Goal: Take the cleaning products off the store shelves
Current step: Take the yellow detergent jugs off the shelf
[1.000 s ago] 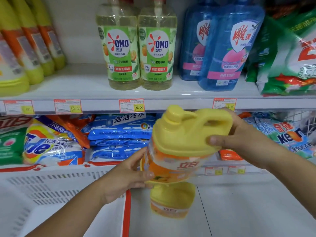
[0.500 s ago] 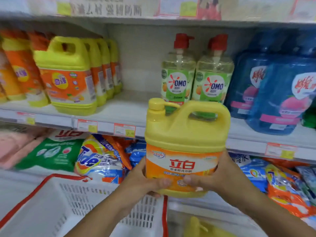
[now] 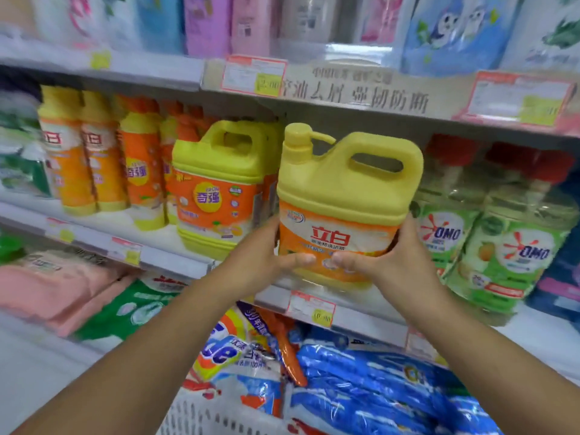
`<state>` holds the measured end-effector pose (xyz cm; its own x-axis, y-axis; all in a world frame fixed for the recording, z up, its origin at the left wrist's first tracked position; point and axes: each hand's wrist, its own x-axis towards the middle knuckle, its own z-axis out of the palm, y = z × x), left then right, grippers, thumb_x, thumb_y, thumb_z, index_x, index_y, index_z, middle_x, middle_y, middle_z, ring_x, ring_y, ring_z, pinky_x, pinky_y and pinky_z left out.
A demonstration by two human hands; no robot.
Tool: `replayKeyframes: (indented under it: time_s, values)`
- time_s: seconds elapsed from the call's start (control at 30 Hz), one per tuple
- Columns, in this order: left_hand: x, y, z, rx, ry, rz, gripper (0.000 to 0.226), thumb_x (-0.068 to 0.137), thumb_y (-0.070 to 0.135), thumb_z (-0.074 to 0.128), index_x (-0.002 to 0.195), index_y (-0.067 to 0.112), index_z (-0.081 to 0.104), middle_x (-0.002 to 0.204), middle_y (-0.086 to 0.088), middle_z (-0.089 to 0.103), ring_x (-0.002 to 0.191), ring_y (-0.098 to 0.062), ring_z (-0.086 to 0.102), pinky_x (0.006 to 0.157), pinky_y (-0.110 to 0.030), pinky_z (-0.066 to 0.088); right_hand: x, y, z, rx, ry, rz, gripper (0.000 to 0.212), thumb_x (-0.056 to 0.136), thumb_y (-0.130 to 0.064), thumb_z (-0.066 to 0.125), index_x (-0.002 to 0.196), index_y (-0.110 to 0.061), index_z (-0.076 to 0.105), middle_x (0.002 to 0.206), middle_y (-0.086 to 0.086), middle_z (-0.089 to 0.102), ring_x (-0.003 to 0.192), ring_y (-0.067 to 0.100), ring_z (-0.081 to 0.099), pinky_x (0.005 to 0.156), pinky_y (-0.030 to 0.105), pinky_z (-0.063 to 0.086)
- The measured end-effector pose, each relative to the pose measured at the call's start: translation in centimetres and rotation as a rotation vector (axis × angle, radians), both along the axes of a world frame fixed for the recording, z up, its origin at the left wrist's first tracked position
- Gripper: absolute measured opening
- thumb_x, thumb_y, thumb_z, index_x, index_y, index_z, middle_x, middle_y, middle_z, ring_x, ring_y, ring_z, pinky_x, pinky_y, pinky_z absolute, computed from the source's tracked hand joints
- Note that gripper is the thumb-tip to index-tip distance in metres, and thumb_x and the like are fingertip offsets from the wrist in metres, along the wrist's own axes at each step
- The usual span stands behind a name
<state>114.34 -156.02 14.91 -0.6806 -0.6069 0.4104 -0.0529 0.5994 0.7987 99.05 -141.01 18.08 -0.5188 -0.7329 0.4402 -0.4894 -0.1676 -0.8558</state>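
Observation:
A yellow detergent jug (image 3: 348,196) with an orange label and a pump cap stands upright at the front edge of the middle shelf (image 3: 175,262). My left hand (image 3: 260,255) grips its lower left side and my right hand (image 3: 386,262) grips its lower right side, thumbs across the label. A second yellow jug (image 3: 219,189) stands just to its left on the same shelf. Whether the held jug's base touches the shelf is hidden by my hands.
Orange-and-yellow bottles (image 3: 103,171) stand at the left and clear OMO bottles (image 3: 489,243) at the right. Detergent bags (image 3: 370,390) fill the shelf below. A white basket (image 3: 201,416) sits at the bottom. The upper shelf (image 3: 361,92) hangs close above the jug.
The jug has risen from low, beside the basket, to the middle shelf. My right hand left the handle for the lower side. The view has tilted upward.

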Motion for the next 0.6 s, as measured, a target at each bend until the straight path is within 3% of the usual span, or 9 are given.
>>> replayKeyframes:
  time_s: [0.13,0.27,0.33,0.43,0.5,0.6]
  values:
    - [-1.6,-2.0,-1.3,0.017,-0.017,0.015,0.064,0.082,0.04,0.076,0.137,0.034,0.043,0.129,0.016,0.062,0.118,-0.003,0.058,0.105,-0.037,0.047,-1.3,-3.0,-0.7,0.044,-0.03,-0.043,0.081,0.062,-0.012,0.092,0.128,-0.021,0.045,0.109,-0.01,0.064,0.087,-0.006,0.065,0.058,0.011,0.052]
    - [-2.9,-2.5,-2.7,-0.064,-0.047,0.108,0.07,0.087,0.05,0.067,0.145,0.036,0.03,0.134,0.014,0.057,0.12,-0.009,0.057,0.099,-0.037,0.048,-2.5,-5.4,-1.7,0.05,-0.07,-0.097,0.086,0.066,-0.026,0.09,0.138,-0.022,0.042,0.121,-0.008,0.064,0.106,0.011,0.065,0.088,0.036,0.058]
    - [-2.6,-2.7,-3.4,-0.143,-0.12,0.124,0.083,0.082,0.062,0.064,0.149,0.037,0.021,0.141,0.014,0.051,0.124,-0.009,0.053,0.1,-0.04,0.049,-3.0,-6.3,-2.0,0.05,-0.072,-0.121,0.089,0.067,-0.029,0.089,0.141,-0.024,0.039,0.124,-0.007,0.063,0.109,0.014,0.064,0.093,0.041,0.056]
    - [-1.9,-3.0,-4.5,-0.305,-0.283,0.216,0.102,0.078,0.076,0.056,0.156,0.03,0.01,0.157,0.012,0.033,0.14,-0.01,0.037,0.11,-0.037,0.039,-3.4,-7.8,-2.2,0.022,-0.081,-0.143,0.085,0.073,-0.023,0.087,0.142,-0.026,0.036,0.125,-0.008,0.061,0.106,0.011,0.063,0.083,0.023,0.054]
    - [-1.7,-2.7,-4.9,-0.408,-0.332,0.24,0.096,0.082,0.076,0.048,0.157,0.028,0.013,0.16,0.01,0.027,0.145,-0.011,0.028,0.115,-0.032,0.028,-3.9,-8.7,-2.2,0.006,-0.101,-0.154,0.089,0.075,-0.02,0.085,0.145,-0.025,0.032,0.128,-0.006,0.059,0.109,0.012,0.061,0.083,0.02,0.052]
    - [-1.5,-2.2,-5.1,-0.549,-0.36,0.225,0.091,0.08,0.085,0.022,0.152,0.029,0.032,0.156,0.01,0.036,0.141,-0.011,0.032,0.11,-0.024,0.019,-5.1,-10.2,-2.6,0.016,-0.143,-0.16,0.094,0.074,-0.022,0.086,0.148,-0.027,0.029,0.133,-0.005,0.059,0.118,0.017,0.06,0.101,0.039,0.051]
